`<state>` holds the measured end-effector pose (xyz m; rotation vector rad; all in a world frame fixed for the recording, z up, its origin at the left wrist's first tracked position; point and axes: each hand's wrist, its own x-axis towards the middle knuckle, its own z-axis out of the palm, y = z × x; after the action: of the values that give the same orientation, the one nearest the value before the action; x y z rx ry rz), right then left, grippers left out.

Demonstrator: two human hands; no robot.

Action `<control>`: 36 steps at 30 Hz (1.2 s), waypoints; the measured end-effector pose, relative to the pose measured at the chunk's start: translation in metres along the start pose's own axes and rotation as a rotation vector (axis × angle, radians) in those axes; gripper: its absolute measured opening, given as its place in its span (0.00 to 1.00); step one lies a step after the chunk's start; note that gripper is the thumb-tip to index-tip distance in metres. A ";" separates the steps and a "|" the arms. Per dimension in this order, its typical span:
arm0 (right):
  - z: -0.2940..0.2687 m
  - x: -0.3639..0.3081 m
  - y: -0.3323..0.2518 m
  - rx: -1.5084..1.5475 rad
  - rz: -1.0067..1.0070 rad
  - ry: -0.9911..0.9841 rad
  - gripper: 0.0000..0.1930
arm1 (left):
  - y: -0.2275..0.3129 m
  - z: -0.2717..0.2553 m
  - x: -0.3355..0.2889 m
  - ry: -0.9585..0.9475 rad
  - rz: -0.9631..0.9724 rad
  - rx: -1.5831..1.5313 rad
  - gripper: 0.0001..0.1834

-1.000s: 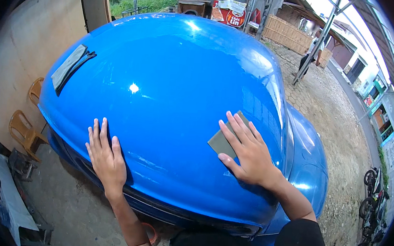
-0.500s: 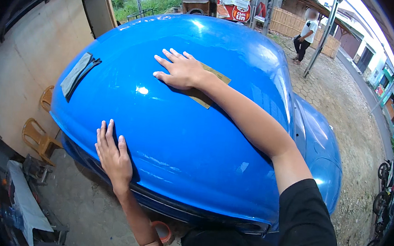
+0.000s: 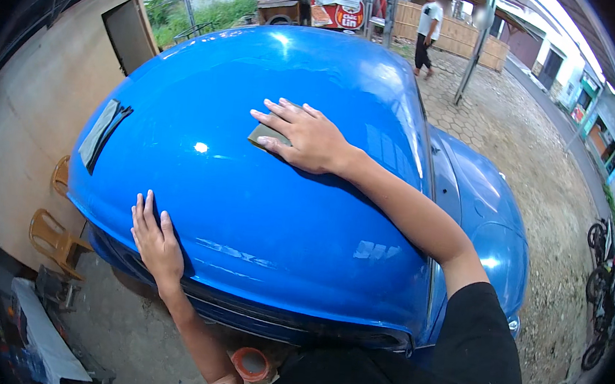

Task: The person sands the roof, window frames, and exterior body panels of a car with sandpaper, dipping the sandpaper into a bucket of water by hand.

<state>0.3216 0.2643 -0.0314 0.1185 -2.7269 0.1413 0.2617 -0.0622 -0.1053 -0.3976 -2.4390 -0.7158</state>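
Observation:
Both my hands rest on the rounded, glossy blue roof (image 3: 270, 211) of a car. My right hand (image 3: 312, 138) lies flat near the middle of the roof, its fingers spread over an olive-tan piece of sandpaper (image 3: 263, 134). An edge of the sandpaper shows by the thumb and forefinger; the rest is hidden under the hand. My left hand (image 3: 155, 245) is open against the near left edge of the roof with nothing in it. Pale wet-looking streaks (image 3: 234, 251) mark the paint to its right.
A grey-and-black cloth (image 3: 102, 136) lies on the roof's far left. Brown plastic chairs (image 3: 57, 237) stand by the wall. On the ground below me is an orange-rimmed bucket (image 3: 250, 364). A person (image 3: 428, 32) walks beyond the car; motorcycles (image 3: 598, 287) stand at the right.
My right hand has come nearer to me and slightly right; the sandpaper now shows on its thumb side instead of behind the palm. My left hand stays on the roof edge. The view has shifted.

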 end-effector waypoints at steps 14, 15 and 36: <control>0.005 0.008 0.068 0.334 0.130 0.332 0.19 | 0.118 -0.014 0.050 -0.069 0.579 -0.350 0.18; 0.008 0.013 0.063 0.397 0.114 0.374 0.17 | 0.127 -0.008 0.054 -0.119 0.630 -0.332 0.19; -0.007 -0.010 0.020 0.167 -0.126 0.349 0.23 | 0.145 0.021 0.065 -0.038 0.785 -0.372 0.07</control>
<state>0.3312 0.2857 -0.0308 0.2842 -2.3496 0.3224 0.2610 0.0755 -0.0233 -1.4143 -1.9149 -0.7830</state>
